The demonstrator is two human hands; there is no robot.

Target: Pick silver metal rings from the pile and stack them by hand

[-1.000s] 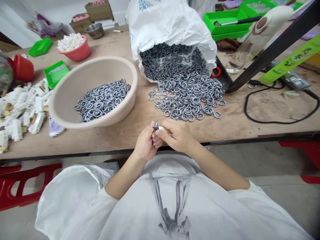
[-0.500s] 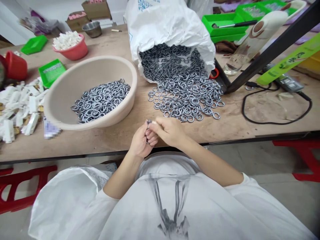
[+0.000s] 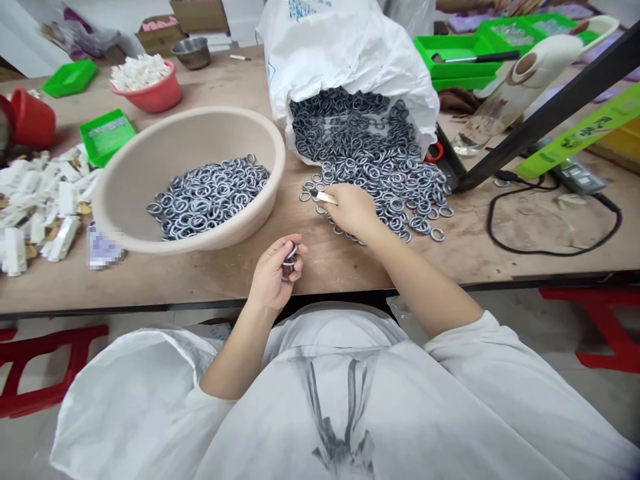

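Observation:
In front of the table edge my left hand (image 3: 277,272) is curled around a few grey rings (image 3: 291,257), which show between its thumb and fingers. My right hand (image 3: 350,208) reaches over the near left side of the loose ring pile (image 3: 417,190). It grips a small flat tool (image 3: 327,198) with a pale body and a dark tip; its exact kind is unclear. The tip is at the rings by the pile's edge. Behind the pile, a white sack (image 3: 350,50) lies with its mouth toward me, full of the same rings. A large beige basin (image 3: 125,180) at left holds more rings.
White plastic pieces (image 3: 30,207) cover the table's left side, near a red bowl (image 3: 167,93) and green trays (image 3: 107,137). At right stand a dark metal bar (image 3: 545,110) and a clear spray bottle (image 3: 500,100), with a black cable (image 3: 490,223) looped below. Another person's hands (image 3: 520,5) show far back.
My hands have parted. The right one has moved forward and right to the ring pile, and the pale tool now shows in it. The left stays near the table edge, its rings now visible.

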